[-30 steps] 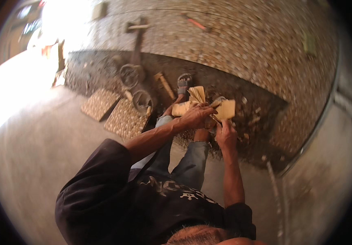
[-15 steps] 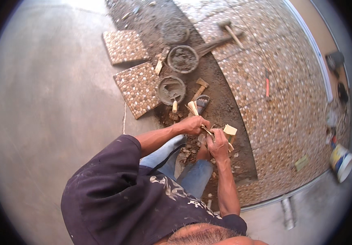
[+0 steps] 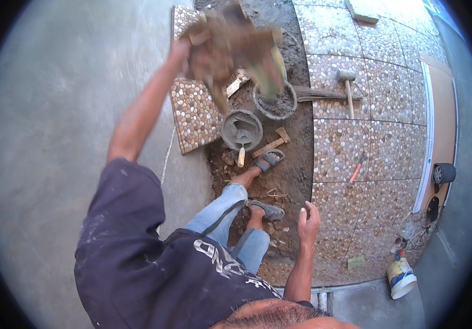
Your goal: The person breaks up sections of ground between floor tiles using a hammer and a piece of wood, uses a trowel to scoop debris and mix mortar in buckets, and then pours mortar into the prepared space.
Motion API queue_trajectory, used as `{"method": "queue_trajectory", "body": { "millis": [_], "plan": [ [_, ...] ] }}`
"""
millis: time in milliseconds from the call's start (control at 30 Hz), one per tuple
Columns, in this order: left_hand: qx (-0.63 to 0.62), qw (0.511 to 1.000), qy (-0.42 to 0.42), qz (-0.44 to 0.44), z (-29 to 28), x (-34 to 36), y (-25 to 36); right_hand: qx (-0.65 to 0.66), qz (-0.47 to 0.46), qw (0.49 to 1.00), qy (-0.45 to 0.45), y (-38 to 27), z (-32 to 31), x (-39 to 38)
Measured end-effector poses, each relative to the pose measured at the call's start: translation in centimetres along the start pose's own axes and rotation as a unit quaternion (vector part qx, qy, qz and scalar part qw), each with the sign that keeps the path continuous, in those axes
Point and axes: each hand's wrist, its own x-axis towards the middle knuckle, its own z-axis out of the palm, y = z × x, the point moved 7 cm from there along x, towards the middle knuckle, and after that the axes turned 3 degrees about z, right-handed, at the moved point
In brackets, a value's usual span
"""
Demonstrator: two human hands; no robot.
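Note:
My left hand (image 3: pixel 180 54) is raised at the upper left, arm stretched out. It grips a brown bundle (image 3: pixel 214 52) with a green part and stick-like ends; motion smears it, so its exact kind is unclear. The bundle is over the pebbled tiles (image 3: pixel 196 115) and partly hides the far mortar bucket (image 3: pixel 282 107). My right hand (image 3: pixel 309 222) is raised beside the pebbled paving, fingers apart, holding nothing. Nearer than the bundle, a second mortar bucket (image 3: pixel 255 125) has a trowel (image 3: pixel 241 156) in it. A hatchet (image 3: pixel 271 143) lies on the soil next to my sandalled foot.
Bare soil (image 3: pixel 299 159) runs between the concrete floor (image 3: pixel 82 137) and the pebbled paving (image 3: pixel 340 203). On the paving lie a mallet (image 3: pixel 348 90), a small red-handled hammer (image 3: pixel 357 170) and a greenish block (image 3: pixel 356 261). A white-and-yellow bucket (image 3: pixel 401 279) lies tipped at the lower right.
My hands were close together before my legs, on pale strips. The left has swung up and away with the brown bundle; the right has drawn apart, empty. My view has also shifted.

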Motion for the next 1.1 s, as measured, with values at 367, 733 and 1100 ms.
{"method": "queue_trajectory", "body": {
  "millis": [367,733,1100],
  "plan": [
    [-0.095,0.987,0.118,-0.054,-0.6,8.7,-3.5,0.054,0.206,0.975,-0.057,7.7,4.4,-6.1],
    [0.027,0.86,-0.207,-0.465,9.2,-29.8,-30.0,0.194,0.442,0.875,-0.034,19.2,10.2,-18.0],
    [0.237,0.873,-0.354,-0.236,7.6,-24.1,-25.8,0.352,0.53,0.769,0.058,19.8,12.3,-25.6]
  ]
}}
